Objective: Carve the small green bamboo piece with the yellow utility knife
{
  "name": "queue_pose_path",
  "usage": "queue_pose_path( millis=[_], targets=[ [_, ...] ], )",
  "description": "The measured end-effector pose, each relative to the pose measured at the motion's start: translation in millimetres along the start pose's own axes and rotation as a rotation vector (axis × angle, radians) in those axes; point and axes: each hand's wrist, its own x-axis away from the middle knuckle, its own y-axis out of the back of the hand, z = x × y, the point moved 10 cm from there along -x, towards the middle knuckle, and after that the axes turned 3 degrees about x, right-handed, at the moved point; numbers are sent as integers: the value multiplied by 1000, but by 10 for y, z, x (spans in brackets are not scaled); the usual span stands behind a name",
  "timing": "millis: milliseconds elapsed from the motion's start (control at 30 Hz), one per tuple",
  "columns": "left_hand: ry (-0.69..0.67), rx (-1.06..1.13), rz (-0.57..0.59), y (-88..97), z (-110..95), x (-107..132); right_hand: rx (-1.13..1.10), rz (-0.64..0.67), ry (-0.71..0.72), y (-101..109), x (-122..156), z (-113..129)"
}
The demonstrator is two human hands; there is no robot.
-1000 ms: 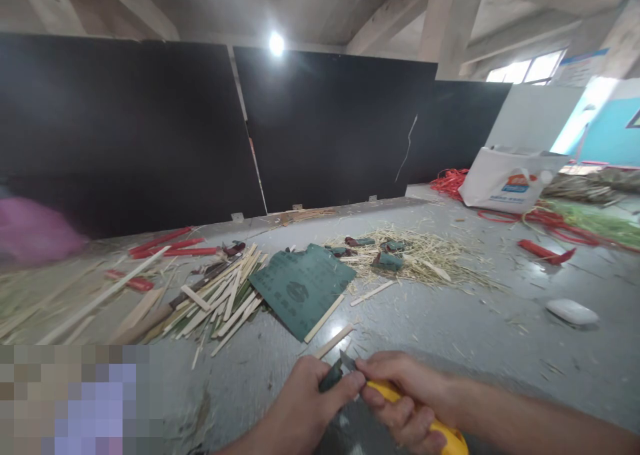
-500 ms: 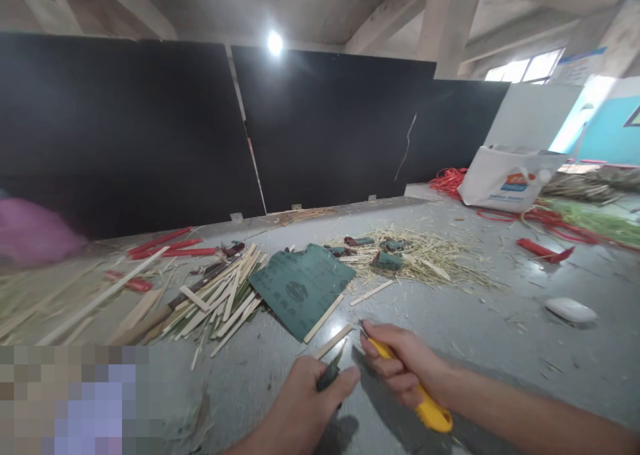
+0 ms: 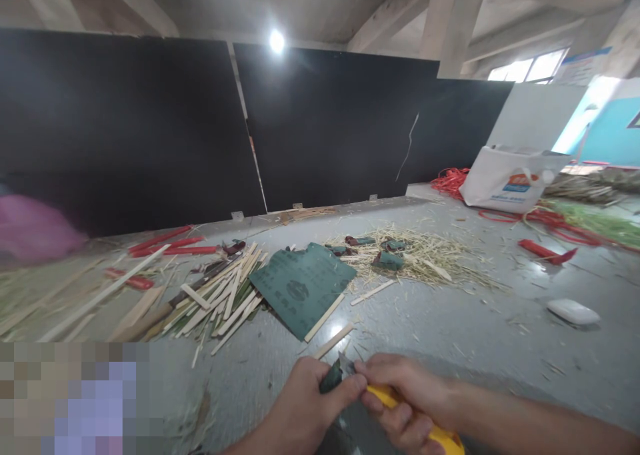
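My left hand [image 3: 315,402] is closed on a small dark-green piece of sandpaper [image 3: 331,377], thumb pressed along it; most of the piece is hidden. My right hand [image 3: 405,388] grips a yellow utility knife [image 3: 445,438]. Its grey blade [image 3: 345,364] points left and lies against or just over the green piece, beside my left thumb. Just beyond my hands lies a flat bamboo strip [image 3: 334,342]. A larger green sandpaper sheet [image 3: 303,288] with faint printing rests farther back, with another pale strip [image 3: 325,317] along its right edge.
Left of the sheet is a pile of bamboo strips [image 3: 233,295], with red-handled tools [image 3: 173,247] behind. Curled sandpaper scraps [image 3: 389,260] lie on shavings [image 3: 440,258]. Farther right are a white mouse-shaped object [image 3: 573,312], a red piece [image 3: 547,252] and a white bag [image 3: 515,178]. Black panels [image 3: 330,135] stand behind.
My right hand has moved down and slightly toward me with the knife, bringing the blade to the green piece in my left hand. My left hand has barely shifted.
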Motion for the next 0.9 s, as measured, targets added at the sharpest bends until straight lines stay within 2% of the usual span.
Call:
queue_pose_path(
  millis=[133, 267, 333, 433, 633, 733, 900],
  targets=[
    [-3, -6, 25, -24, 1, 9, -7, -208, 122, 41, 54, 96],
    [-41, 0, 22, -9, -56, 20, -102, -381, 313, 233, 167, 325],
    [-35, -10, 6, 11, -49, 17, -125, -365, 369, 305, 189, 420],
    [-18, -5, 5, 14, -27, 14, -120, -274, 354, 300, 166, 434],
    [23, 7, -11, 15, 35, 27, 3, -110, 94, 8, 77, 121],
    [22, -7, -42, 44, 46, 28, 38, -105, 35, -10, 54, 51],
    [7, -15, -10, 29, 6, 14, 9, -114, 99, 42, 25, 93]
  ],
)
